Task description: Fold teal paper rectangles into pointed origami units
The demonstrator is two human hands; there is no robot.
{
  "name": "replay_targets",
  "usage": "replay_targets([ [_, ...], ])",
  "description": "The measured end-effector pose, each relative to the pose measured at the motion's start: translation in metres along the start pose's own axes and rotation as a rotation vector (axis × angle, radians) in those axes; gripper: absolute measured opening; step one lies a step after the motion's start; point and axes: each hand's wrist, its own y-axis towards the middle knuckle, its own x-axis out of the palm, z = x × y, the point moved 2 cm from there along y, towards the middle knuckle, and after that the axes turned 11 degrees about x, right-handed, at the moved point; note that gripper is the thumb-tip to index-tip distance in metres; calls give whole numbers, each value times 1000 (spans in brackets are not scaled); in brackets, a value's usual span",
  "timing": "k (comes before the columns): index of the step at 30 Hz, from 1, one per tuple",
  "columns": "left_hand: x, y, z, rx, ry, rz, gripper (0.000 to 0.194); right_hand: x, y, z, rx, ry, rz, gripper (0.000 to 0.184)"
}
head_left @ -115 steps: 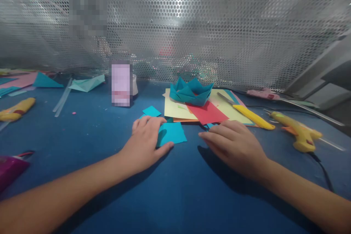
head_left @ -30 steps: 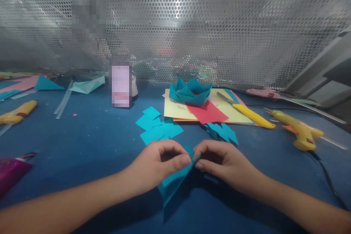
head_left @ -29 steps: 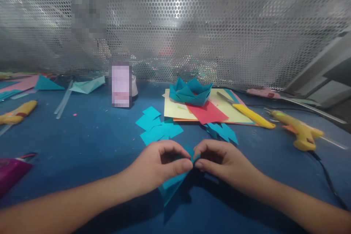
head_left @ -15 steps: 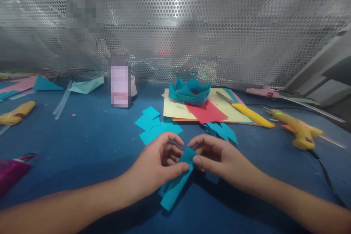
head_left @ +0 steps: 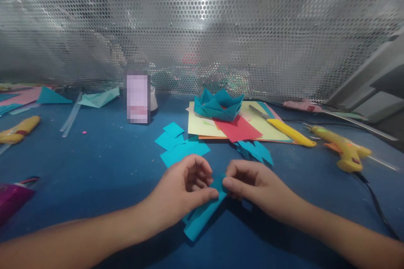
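A folded strip of blue paper [head_left: 202,216] slants between my hands, just above the blue tabletop. My left hand [head_left: 186,187] grips its left side, thumb on top and the other fingers curled behind. At the upper right end, my right hand [head_left: 252,180] pinches the paper between thumb and forefinger. Beyond my left hand lie several cut pieces of blue paper [head_left: 183,151]. More small blue pieces [head_left: 257,151] lie behind my right hand. A folded blue paper crown shape [head_left: 217,107] rests on a stack of coloured paper [head_left: 195,122].
A yellow utility knife [head_left: 292,132] with its blade out lies across the stack's right edge. Farther right is a yellow glue gun [head_left: 344,149] with a black cord. Another yellow tool [head_left: 20,130] and clear glue sticks [head_left: 72,115] lie left. A perforated metal panel [head_left: 202,42] closes the back.
My right hand's fingers have curled in closer around the strip's upper end, covering its corner. My left hand has hardly moved.
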Motion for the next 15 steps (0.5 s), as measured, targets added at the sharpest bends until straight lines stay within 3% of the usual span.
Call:
replay_targets([
  [15,1,-2,1,20,42,0,26,0,-3,0,-8,-52,-11,42],
])
